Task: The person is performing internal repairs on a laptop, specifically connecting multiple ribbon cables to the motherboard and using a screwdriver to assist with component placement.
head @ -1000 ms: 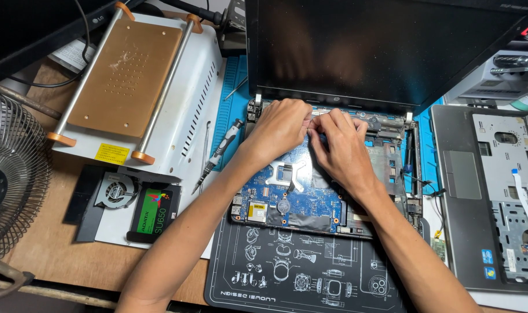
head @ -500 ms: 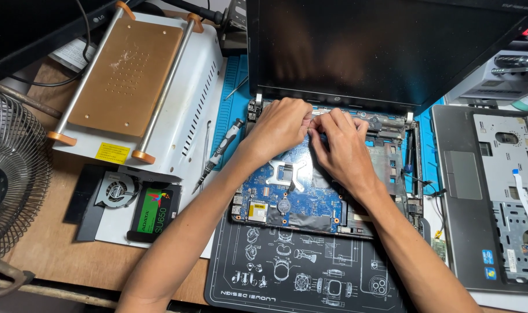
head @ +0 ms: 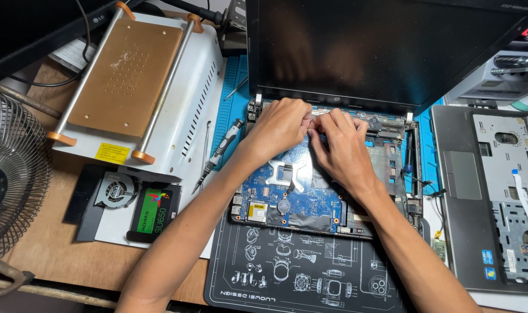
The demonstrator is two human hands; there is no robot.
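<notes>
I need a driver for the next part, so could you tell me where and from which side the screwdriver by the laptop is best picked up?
Take the screwdriver by its black ribbed handle, the upper half. It lies flat and slanted on the edge of the blue mat, tip pointing down-left, apart from both hands. Probably come from above, pinching across the handle, since the white heating station crowds its left side.

Both forearms enter from bottom of frame, converging toward upper centre. Left hand (head: 280, 126) palm down, fingers curled, tips pinched. Right hand (head: 340, 142) palm down, fingers bent, tips meeting left hand's. Wrists straight, bare.
</notes>
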